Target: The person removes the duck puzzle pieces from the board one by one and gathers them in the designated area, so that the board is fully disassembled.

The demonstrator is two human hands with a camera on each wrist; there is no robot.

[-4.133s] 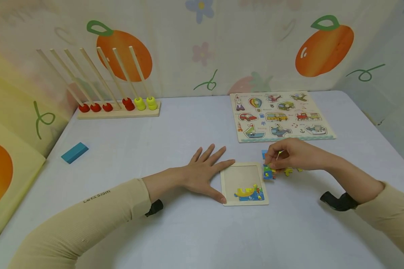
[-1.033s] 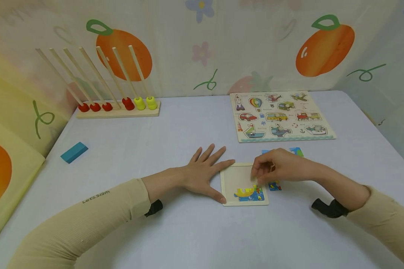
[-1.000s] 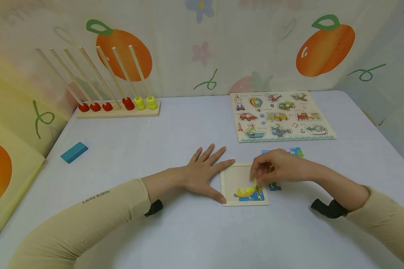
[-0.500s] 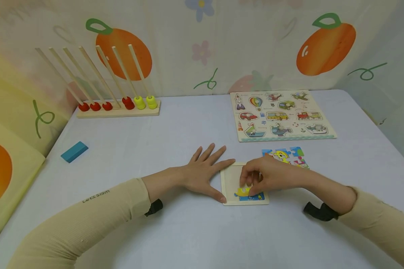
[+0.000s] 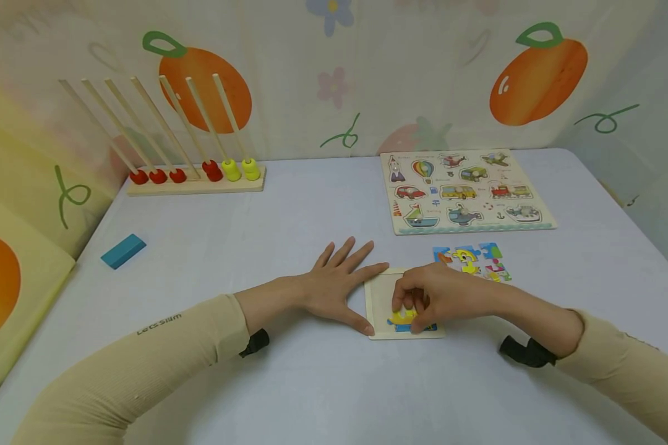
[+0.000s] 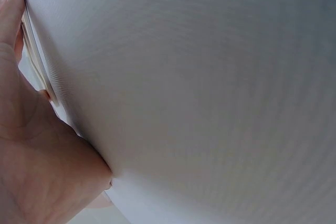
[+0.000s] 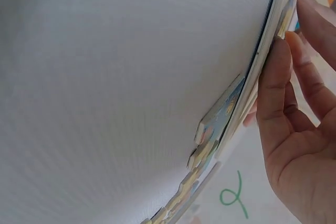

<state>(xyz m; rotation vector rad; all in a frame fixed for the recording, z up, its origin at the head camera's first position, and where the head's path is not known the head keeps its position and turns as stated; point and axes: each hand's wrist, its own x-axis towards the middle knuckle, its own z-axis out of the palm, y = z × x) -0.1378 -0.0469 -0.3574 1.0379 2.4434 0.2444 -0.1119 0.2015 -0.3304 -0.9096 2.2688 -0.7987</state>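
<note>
My left hand [image 5: 334, 287] lies with fingers spread at the left side of a small wooden puzzle tray [image 5: 370, 309], thumb on its near corner. In the left wrist view, that hand [image 6: 31, 145] rests against the tray edge [image 6: 39, 66]. My right hand [image 5: 440, 293] is over the tray's right half. Its thumb and fingertips pinch at a yellow puzzle piece [image 5: 402, 317] low in the tray, beside blue pieces [image 5: 403, 328]. The right wrist view shows these fingertips [image 7: 283, 45] close together at the yellow piece [image 7: 284, 23]. The fingers hide part of the pieces.
Loose puzzle pieces [image 5: 469, 258] lie behind my right hand; one piece [image 7: 223, 108] leans by the tray side. Farther back is a vehicle puzzle board [image 5: 462, 204]. A bead-and-rod counting stand [image 5: 200, 185] stands back left, with a blue block [image 5: 124, 251] nearer.
My right hand has come left and nearer, from the loose pieces into the tray, and then down to the yellow piece. My left hand has stayed still.
</note>
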